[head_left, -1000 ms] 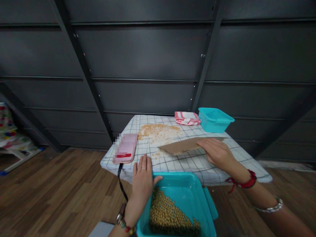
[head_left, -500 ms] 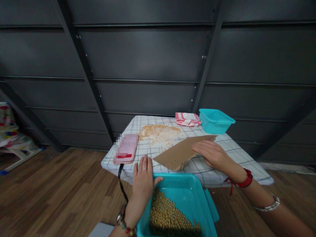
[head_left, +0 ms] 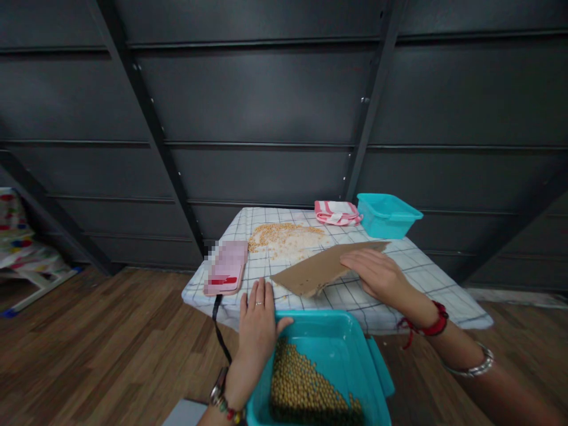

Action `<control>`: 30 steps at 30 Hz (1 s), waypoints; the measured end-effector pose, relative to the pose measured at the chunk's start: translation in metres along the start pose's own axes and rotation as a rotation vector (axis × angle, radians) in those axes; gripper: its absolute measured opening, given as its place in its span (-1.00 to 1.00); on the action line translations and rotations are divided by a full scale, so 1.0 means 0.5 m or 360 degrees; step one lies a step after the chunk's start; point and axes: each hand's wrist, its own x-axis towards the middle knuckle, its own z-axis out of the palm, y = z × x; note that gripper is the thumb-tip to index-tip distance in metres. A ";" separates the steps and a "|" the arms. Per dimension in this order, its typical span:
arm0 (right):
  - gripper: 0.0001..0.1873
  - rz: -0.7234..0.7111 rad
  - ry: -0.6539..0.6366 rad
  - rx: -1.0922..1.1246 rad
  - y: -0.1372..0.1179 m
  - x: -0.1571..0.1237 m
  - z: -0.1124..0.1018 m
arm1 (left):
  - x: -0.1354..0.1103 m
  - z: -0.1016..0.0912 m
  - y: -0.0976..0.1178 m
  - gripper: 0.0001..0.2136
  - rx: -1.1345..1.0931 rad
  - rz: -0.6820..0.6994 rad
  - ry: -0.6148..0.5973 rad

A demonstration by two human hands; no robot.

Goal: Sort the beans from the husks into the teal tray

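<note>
My right hand (head_left: 376,273) grips a brown cardboard sheet (head_left: 313,272) by its right end, the sheet lying low over the checked tablecloth (head_left: 412,278) near the front edge. My left hand (head_left: 257,322) holds the far rim of a teal tub (head_left: 337,334) just below the table edge, thumb hooked inside. The tub holds a heap of yellow beans (head_left: 306,390). More beans (head_left: 284,235) lie scattered on the cloth behind the cardboard.
A pink phone (head_left: 226,266) with a black cable lies at the table's left edge. A pink striped cloth (head_left: 336,213) and a second, smaller teal tub (head_left: 387,215) sit at the back right. Dark metal wall panels stand behind; wooden floor lies around.
My right hand has swept the cardboard toward me and to the left across the cloth, its left end now near the front edge. My left hand and the tub have stayed put.
</note>
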 end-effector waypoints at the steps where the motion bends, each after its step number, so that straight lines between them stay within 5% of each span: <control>1: -0.61 -0.0014 -0.0010 0.0009 -0.001 0.004 0.005 | -0.001 0.001 0.000 -0.33 0.0003 0.0006 0.0003; 16: -0.59 0.0000 -0.0065 0.0067 -0.001 -0.045 -0.033 | 0.005 -0.005 0.004 -0.38 -0.0021 -0.0021 0.0005; 25: -0.64 -0.0032 0.0013 0.0000 -0.002 0.001 0.003 | -0.001 -0.005 0.002 -0.34 -0.0009 0.0007 -0.0037; 30: -0.64 -0.0051 -0.0026 -0.0015 -0.005 -0.009 -0.014 | 0.001 -0.001 0.004 -0.34 -0.0044 -0.0012 -0.0019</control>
